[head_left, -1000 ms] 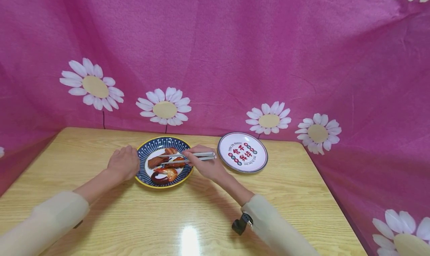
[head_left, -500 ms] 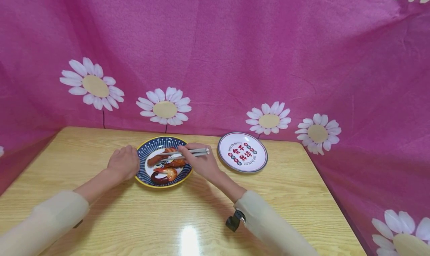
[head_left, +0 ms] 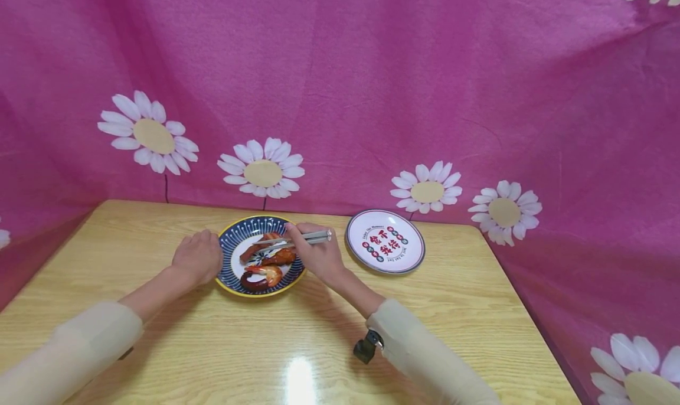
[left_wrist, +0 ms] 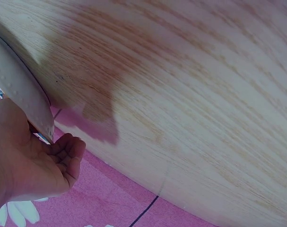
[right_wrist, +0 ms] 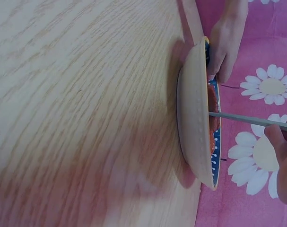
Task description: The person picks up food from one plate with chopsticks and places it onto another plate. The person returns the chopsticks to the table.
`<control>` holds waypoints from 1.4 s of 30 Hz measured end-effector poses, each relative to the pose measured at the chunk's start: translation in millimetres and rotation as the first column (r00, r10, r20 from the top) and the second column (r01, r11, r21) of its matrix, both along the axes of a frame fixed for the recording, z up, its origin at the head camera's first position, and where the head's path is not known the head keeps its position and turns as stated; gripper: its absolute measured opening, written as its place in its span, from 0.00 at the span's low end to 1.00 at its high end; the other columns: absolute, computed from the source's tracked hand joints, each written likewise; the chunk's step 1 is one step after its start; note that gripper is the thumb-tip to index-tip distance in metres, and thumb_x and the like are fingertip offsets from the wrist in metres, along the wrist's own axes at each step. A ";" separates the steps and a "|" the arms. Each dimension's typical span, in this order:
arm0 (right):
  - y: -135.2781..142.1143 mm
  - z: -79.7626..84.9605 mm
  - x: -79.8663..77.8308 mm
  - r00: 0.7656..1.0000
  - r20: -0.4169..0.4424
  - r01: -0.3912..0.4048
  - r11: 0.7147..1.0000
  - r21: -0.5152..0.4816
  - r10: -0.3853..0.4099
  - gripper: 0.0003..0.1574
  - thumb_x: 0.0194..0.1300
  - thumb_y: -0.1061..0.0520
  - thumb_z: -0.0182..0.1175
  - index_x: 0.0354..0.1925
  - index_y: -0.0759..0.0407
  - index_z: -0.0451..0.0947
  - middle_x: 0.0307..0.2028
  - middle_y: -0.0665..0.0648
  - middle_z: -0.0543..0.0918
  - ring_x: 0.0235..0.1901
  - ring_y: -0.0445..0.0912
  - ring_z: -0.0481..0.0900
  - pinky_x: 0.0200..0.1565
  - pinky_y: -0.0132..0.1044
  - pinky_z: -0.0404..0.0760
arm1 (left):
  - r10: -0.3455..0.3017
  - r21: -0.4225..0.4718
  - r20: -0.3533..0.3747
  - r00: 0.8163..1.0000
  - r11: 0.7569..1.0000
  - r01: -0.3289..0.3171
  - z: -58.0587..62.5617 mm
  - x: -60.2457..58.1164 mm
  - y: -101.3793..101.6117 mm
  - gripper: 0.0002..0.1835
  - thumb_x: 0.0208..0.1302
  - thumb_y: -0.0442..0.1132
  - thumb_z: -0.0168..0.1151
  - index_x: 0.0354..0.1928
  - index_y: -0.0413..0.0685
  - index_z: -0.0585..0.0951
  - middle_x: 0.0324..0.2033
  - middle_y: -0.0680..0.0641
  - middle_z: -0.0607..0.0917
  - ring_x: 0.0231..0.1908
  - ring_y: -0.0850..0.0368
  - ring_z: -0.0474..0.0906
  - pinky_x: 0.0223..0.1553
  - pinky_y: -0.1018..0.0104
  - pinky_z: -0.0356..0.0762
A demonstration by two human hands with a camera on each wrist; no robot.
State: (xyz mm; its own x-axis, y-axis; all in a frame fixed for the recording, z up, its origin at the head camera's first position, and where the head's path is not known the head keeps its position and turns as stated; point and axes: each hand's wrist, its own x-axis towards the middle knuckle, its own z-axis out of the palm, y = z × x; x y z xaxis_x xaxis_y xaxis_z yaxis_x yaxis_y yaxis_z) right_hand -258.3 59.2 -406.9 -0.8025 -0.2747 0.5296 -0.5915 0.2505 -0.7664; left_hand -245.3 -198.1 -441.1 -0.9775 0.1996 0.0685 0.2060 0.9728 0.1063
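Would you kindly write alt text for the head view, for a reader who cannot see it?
A person's right hand holds chopsticks with tips among the food in a blue-patterned dish, while the left hand grips its rim. On the wooden table, to the dish's right, lies a white plate with red characters; a pink cloth with white flowers hangs behind.

Both arms reach fwd & angle in twd each other. L arm is bare from abt mid-forearm; L sleeve covers the rest. L grip is back-of-hand up in head view, knuckles rounded; L wrist cam shows fingers curled in twd palm. R arm slants up & to the L, R sleeve also ending abt mid-forearm. R grip is bent in a pinch, thumb twd L grip. Grips near e/o, not touching.
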 end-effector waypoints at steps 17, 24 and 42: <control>13.8 5.1 3.4 0.998 -0.061 -0.010 0.997 -0.079 0.005 0.13 0.70 0.67 0.59 0.30 0.72 0.85 0.25 0.63 0.86 0.22 0.55 0.82 0.24 0.29 0.78 | 0.002 -0.012 -0.008 1.000 1.000 -0.002 1.9 1.2 1.1 0.12 0.69 0.33 0.43 0.38 0.25 0.71 0.32 0.37 0.71 0.40 0.38 0.73 0.45 0.45 0.70; 23.6 34.4 18.7 0.998 -0.064 -0.039 0.984 -0.171 0.028 0.12 0.70 0.72 0.56 0.31 0.81 0.81 0.29 0.72 0.84 0.26 0.66 0.84 0.29 0.41 0.85 | 0.010 -0.006 0.006 1.000 1.000 -0.010 1.8 2.0 1.0 0.13 0.70 0.33 0.43 0.38 0.25 0.71 0.32 0.37 0.71 0.40 0.38 0.72 0.45 0.45 0.70; 73.1 39.0 2.8 0.985 -0.047 0.153 0.973 -0.173 -0.163 0.18 0.74 0.65 0.55 0.30 0.76 0.83 0.31 0.69 0.86 0.27 0.63 0.85 0.30 0.43 0.85 | 0.017 -0.007 0.005 1.000 1.000 -0.017 1.1 1.4 0.6 0.14 0.71 0.33 0.42 0.39 0.24 0.71 0.31 0.37 0.71 0.38 0.40 0.72 0.43 0.46 0.71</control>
